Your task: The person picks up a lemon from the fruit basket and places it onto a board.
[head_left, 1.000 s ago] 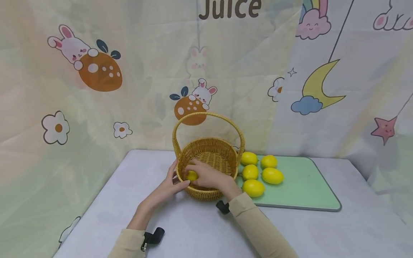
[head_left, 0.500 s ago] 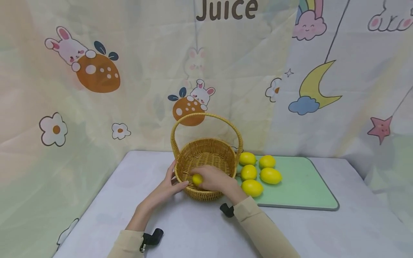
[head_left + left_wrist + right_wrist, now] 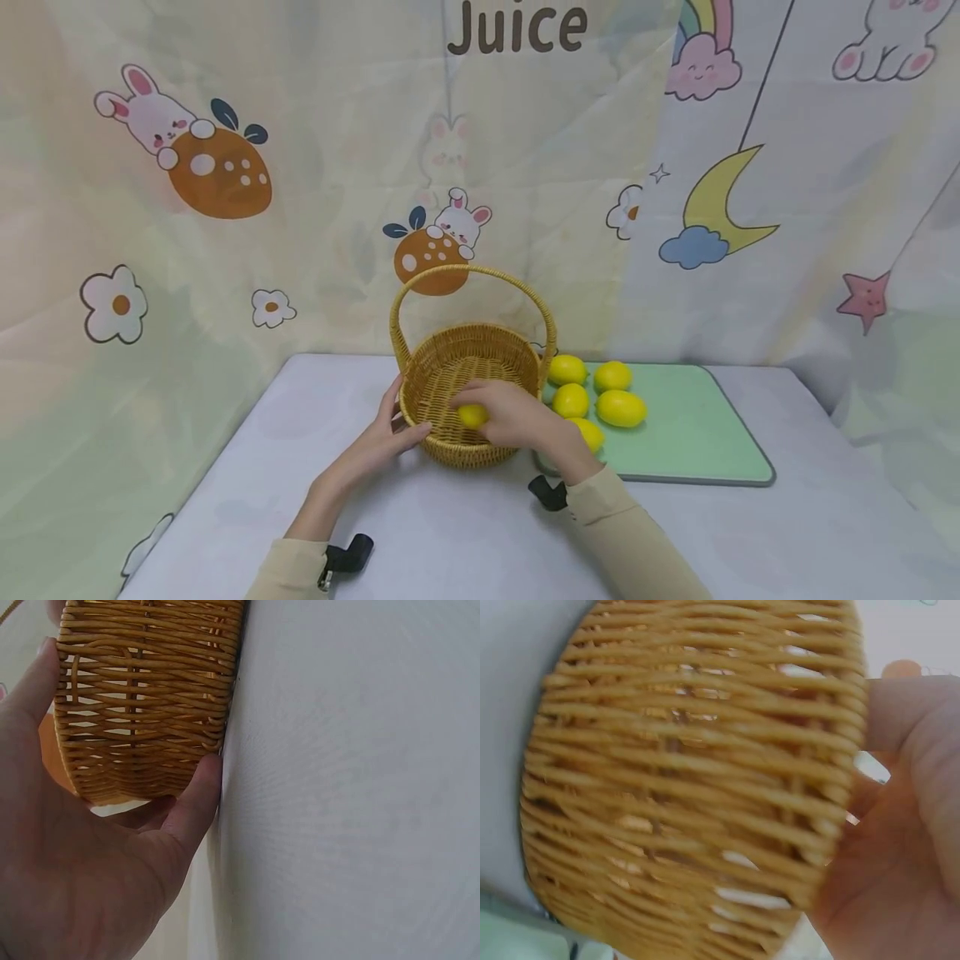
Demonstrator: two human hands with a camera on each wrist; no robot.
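Note:
A wicker basket (image 3: 480, 342) with a tall hoop handle stands on the table. My left hand (image 3: 378, 437) holds its left side, thumb at the rim; in the left wrist view that hand (image 3: 97, 855) spans the woven wall (image 3: 142, 697) from rim to base. Inside the basket, low toward the front, my right hand (image 3: 513, 412) grips a yellow lemon (image 3: 472, 416). The right wrist view has the basket's outer wall (image 3: 690, 765) in front of the right hand (image 3: 900, 870), hiding the fingertips and the lemon.
Right of the basket lies a green cutting board (image 3: 697, 433) with several lemons (image 3: 621, 409) on its left part. The right wrist partly covers the nearest lemon (image 3: 588, 433). A printed cloth (image 3: 337, 167) hangs behind the white table (image 3: 450, 542).
The right hand has moved to the right inside the basket with the lemon. The left hand stays on the basket. The whole head view has shifted slightly left.

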